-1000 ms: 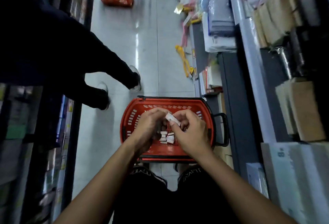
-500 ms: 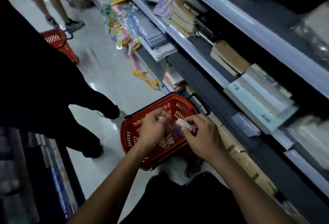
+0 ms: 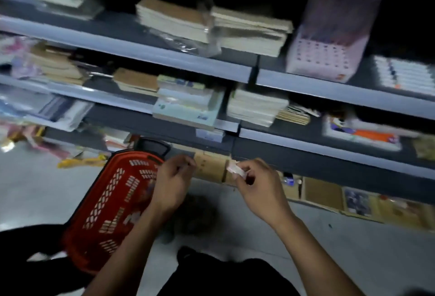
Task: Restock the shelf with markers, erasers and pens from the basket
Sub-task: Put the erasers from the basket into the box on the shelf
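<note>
The right hand point(image 3: 259, 187) pinches a small white eraser point(image 3: 236, 170); the left hand point(image 3: 173, 181) looks curled, grip unclear. Next, reach to the shelf point(image 3: 329, 152).

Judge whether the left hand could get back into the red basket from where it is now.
Probably yes. The left hand hovers at the red basket's right rim, and nothing covers the basket's open top. The right hand, pinching a small white eraser, is off to the side.

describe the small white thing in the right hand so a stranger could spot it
Start at the red basket on the floor and look right, past the left hand. The right hand pinches a small white eraser at its fingertips, the only pale block held up before the dark bottom shelf.
</note>
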Motion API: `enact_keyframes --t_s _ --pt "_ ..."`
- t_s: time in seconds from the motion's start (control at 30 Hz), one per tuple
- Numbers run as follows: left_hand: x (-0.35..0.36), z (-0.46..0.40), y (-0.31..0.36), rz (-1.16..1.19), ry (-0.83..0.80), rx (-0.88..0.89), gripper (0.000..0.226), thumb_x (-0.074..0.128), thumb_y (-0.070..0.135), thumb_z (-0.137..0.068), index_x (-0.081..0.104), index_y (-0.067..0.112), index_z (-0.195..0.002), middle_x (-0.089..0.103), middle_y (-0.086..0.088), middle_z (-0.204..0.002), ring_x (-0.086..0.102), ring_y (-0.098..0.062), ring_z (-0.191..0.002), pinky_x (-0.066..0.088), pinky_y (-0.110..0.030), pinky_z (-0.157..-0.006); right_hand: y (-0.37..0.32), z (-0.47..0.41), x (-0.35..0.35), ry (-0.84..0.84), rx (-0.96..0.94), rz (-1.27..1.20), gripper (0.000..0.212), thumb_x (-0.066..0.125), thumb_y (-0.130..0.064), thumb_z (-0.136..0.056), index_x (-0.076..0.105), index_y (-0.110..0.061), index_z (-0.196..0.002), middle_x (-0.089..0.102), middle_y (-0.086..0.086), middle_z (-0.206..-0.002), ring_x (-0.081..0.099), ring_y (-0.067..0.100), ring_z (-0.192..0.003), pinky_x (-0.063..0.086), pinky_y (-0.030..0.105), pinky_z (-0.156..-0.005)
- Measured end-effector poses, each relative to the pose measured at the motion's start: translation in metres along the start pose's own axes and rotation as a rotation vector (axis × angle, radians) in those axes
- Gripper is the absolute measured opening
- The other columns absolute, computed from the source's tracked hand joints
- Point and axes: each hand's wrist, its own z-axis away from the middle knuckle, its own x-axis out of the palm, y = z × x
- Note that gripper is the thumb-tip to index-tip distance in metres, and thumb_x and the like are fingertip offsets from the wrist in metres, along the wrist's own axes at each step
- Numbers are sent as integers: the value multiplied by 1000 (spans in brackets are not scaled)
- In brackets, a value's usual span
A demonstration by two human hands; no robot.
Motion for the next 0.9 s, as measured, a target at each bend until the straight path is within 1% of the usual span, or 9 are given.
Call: enact_keyframes --t_s 0.1,0.17,0.23,0.33,0.4,0.5,0.6,0.77,0.9 --pt "67 -1 38 -35 -129 89 13 59 32 -75 64 25 -66 58 5 -62 53 -13 -63 42 -38 -64 40 25 -54 86 65 2 13 75 -23 -90 68 -29 -99 62 -14 -97 61 5 -85 52 27 -74" --pt "116 5 59 -60 -207 114 14 60 28 -79 63 27 -66 57 7 -62 52 -13 -63 40 -40 -64 66 45 -89 128 111 0 16 76 -22 -90 68 -30 -101 62 -14 -98 60 2 -86 47 16 -72" --pt "164 13 76 -104 -250 143 17 59 27 -82 64 32 -66 58 11 -62 53 -9 -61 40 -34 -63 92 66 -123 179 145 -3 17 76 -21 -90 68 -29 -102 62 -13 -98 59 1 -87 43 9 -71" --pt "232 29 102 -156 -298 185 17 57 32 -83 67 28 -70 66 10 -68 59 -3 -64 47 -32 -67 127 91 -171 272 172 -12 16 76 -20 -89 70 -24 -104 63 -9 -99 58 4 -87 47 16 -72" --pt "273 40 119 -147 -343 223 17 57 31 -83 65 23 -70 64 5 -68 58 -6 -65 46 -35 -70 149 106 -200 317 193 -7 15 76 -20 -90 70 -23 -103 62 -8 -98 58 5 -86 51 25 -73" --pt "325 55 137 -110 -433 243 17 59 22 -88 64 22 -71 59 7 -63 55 -12 -61 43 -35 -64 178 126 -236 363 228 -5 14 76 -20 -90 70 -23 -102 62 -8 -98 59 6 -86 53 31 -73" --pt "368 65 150 -76 -499 239 24 60 15 -90 64 26 -70 57 11 -59 51 -7 -55 38 -32 -56 202 140 -268 410 253 -13 15 75 -20 -91 69 -23 -103 62 -9 -100 61 6 -86 55 32 -73" --pt "426 58 178 -69 -560 278 31 60 0 -96 68 21 -75 62 13 -64 56 -6 -62 43 -30 -67 236 143 -314 495 298 -1 15 75 -22 -91 69 -24 -105 63 -9 -100 62 7 -88 56 32 -74" --pt "473 40 207 -62 -600 370 25 62 1 -95 68 18 -77 68 7 -74 61 -6 -70 47 -30 -69 261 129 -350 557 312 39 17 74 -22 -92 70 -24 -108 62 -9 -101 62 7 -88 56 31 -75"
